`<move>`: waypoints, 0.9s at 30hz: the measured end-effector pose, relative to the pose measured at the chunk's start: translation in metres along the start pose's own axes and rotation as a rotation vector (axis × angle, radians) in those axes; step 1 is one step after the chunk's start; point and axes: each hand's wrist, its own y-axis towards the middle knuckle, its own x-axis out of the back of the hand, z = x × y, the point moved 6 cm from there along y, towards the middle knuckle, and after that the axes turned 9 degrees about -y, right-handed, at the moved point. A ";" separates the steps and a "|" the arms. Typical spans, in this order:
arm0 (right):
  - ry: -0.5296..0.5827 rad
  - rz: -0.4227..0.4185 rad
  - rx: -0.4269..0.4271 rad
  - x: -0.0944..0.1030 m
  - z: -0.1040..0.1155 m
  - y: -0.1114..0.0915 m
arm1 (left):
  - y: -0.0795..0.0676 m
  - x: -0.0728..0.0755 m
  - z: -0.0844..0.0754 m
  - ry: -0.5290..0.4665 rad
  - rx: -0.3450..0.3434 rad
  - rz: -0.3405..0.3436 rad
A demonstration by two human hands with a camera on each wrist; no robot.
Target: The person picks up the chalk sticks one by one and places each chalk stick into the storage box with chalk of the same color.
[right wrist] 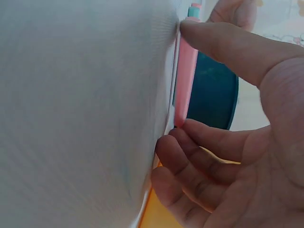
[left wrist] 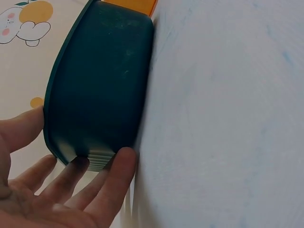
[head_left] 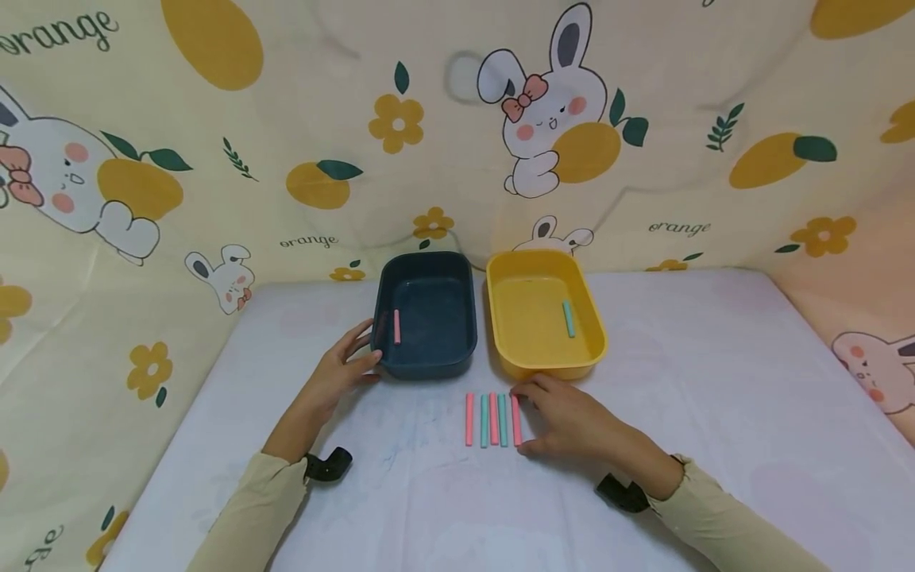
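Several chalk sticks lie side by side on the table, pink and green by turns. At the right end of that row, my right hand (head_left: 575, 421) holds a pink chalk stick (right wrist: 186, 78) lengthwise, thumb at its near end and a finger at its far end. A green chalk stick (head_left: 503, 421) lies just left of it. My left hand (head_left: 336, 373) grips the near left corner of a dark blue bin (left wrist: 102, 76), thumb by the rim and fingers along the outer wall. One pink chalk stick (head_left: 397, 326) is inside that bin.
A yellow bin (head_left: 550, 361) stands right of the dark blue one, with a green chalk stick (head_left: 569, 318) inside. Both bins are at the back of the white-covered table (head_left: 429, 508), before a patterned cloth backdrop (head_left: 443, 175). Faint blue smudges mark the cover.
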 end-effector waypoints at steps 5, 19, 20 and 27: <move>0.034 -0.007 0.006 0.002 -0.002 -0.002 | 0.001 -0.003 0.002 0.004 0.005 0.001; 0.120 -0.077 0.168 0.022 0.010 -0.005 | 0.002 0.001 0.002 0.050 0.022 0.002; 0.143 -0.080 0.178 0.023 0.012 -0.004 | 0.002 0.002 0.002 0.050 0.024 -0.001; 0.232 -0.099 0.188 0.030 0.017 0.001 | 0.002 0.005 0.003 0.050 0.025 -0.001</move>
